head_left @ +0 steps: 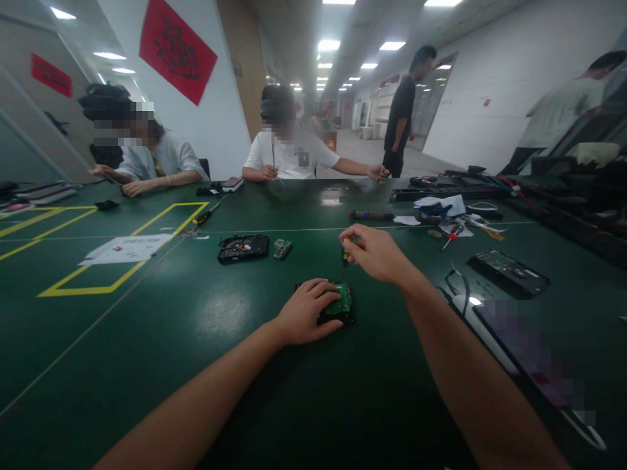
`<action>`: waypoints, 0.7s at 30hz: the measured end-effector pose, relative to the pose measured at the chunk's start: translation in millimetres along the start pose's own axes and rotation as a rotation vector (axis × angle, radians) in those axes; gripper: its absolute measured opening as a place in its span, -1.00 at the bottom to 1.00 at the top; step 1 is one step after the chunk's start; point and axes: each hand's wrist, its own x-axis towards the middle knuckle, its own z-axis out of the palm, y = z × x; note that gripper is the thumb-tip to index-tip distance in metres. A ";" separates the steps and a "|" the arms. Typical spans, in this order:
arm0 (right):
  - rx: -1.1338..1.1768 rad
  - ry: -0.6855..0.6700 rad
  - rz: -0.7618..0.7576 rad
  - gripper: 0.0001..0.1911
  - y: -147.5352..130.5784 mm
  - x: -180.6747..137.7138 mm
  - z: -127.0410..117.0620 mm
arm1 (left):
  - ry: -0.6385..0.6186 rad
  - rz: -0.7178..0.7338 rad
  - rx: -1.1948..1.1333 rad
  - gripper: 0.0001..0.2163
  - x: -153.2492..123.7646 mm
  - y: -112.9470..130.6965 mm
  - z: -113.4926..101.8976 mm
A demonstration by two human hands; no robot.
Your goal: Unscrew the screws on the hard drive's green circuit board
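Observation:
A black device with a green circuit board point(345, 299) lies on the table in front of me. My left hand point(306, 310) rests across its left side, fingers spread over the board and thumb along the near edge. Above the board's far right corner, my right hand point(375, 251) is closed on a yellow and black screwdriver point(345, 251). The screwdriver stands upright with its thin shaft pointing down at the board; whether the tip touches is too small to tell. My left hand covers part of the board.
On the green table point(161, 378) sit an opened black casing point(243, 249), a small circuit board point(282, 248) and another screwdriver point(206, 214). To the right are a red screwdriver point(453, 234), a black device point(509, 271) and a tablet-like screen point(533, 356). Two people sit opposite.

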 end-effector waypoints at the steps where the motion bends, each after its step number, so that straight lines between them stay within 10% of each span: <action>1: -0.010 0.006 0.002 -0.80 0.1 0.2 0.5 | -0.003 -0.001 0.002 -0.47 0.0 0.1 -0.2; 21: -0.048 -0.038 -0.049 -0.84 -0.4 0.5 -1.6 | 0.003 0.003 -0.004 -0.47 -1.0 -1.8 1.8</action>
